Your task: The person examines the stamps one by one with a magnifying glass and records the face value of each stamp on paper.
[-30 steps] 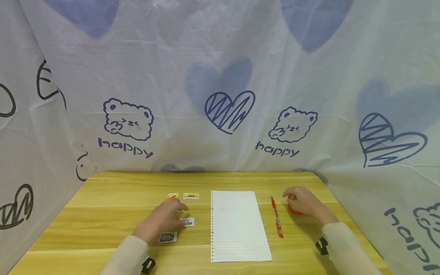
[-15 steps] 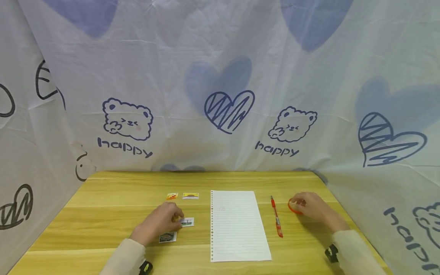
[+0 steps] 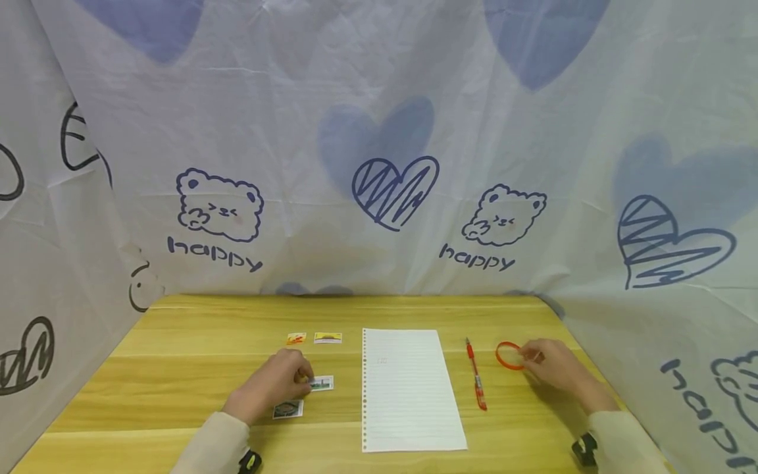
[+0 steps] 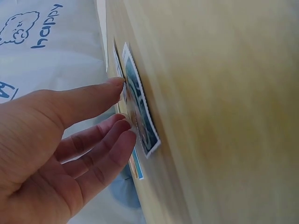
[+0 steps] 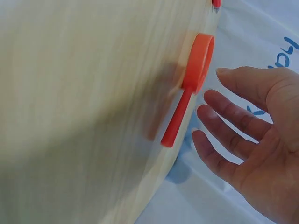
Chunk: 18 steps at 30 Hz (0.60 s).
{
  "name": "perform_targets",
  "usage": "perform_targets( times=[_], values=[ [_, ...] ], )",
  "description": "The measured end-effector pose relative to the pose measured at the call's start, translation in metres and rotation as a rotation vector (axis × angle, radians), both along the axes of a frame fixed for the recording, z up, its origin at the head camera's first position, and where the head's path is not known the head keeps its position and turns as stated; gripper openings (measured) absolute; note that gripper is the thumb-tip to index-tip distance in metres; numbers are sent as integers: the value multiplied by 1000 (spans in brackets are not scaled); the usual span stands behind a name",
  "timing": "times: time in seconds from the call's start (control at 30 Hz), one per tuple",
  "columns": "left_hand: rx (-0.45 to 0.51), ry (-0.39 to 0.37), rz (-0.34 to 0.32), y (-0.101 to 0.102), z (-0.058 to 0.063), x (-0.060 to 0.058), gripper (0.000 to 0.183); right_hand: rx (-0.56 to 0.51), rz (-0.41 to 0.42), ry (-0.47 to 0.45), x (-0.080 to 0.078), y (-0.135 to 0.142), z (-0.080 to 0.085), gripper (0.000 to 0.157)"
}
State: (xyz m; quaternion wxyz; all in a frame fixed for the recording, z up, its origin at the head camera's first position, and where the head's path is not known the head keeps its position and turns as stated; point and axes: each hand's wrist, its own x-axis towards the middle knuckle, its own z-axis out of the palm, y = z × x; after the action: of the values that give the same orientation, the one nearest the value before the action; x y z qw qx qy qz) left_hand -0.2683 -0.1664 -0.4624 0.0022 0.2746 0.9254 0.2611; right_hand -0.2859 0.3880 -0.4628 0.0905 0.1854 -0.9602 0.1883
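Note:
In the head view my left hand (image 3: 277,380) is low over the table's left half, its fingertips at the left edge of a pale stamp (image 3: 322,382) with a green picture. The left wrist view shows thumb and fingers apart, the fingers loosely bent. Just below that hand lies a dark green stamp (image 3: 288,409), seen larger in the left wrist view (image 4: 140,102). To the right, my right hand (image 3: 556,365) hovers by a red magnifying glass (image 3: 499,359). Its fingers are spread and apart from the handle in the right wrist view, where the magnifying glass (image 5: 176,119) lies on the table.
Two yellowish stamps, one with red (image 3: 296,338) and one with a dark shape (image 3: 328,338), lie farther back. A lined sheet of paper (image 3: 411,401) occupies the middle, with a red pen (image 3: 476,375) on its right. Printed cloth (image 3: 308,217) hangs behind the wooden table (image 3: 195,368).
My left hand has settled lower at the pale stamp, uncovering the red-and-yellow one. My right hand has drawn back rightward from the magnifying glass, so its ring now shows.

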Motion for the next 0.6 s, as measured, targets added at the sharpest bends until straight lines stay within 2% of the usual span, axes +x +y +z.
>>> perform_targets(
  times=[0.27, 0.43, 0.6],
  values=[
    [3, 28, 9, 0, -2, -3, 10, 26, -83, 30, 2, 12, -5, 14],
    [-1, 25, 8, -1, -2, -3, 9, 22, -93, -18, 4, 14, -5, 10],
    [0, 15, 0, -1, 0, -2, 8, 34, -89, -29, 5, 17, -7, 6]
  ],
)
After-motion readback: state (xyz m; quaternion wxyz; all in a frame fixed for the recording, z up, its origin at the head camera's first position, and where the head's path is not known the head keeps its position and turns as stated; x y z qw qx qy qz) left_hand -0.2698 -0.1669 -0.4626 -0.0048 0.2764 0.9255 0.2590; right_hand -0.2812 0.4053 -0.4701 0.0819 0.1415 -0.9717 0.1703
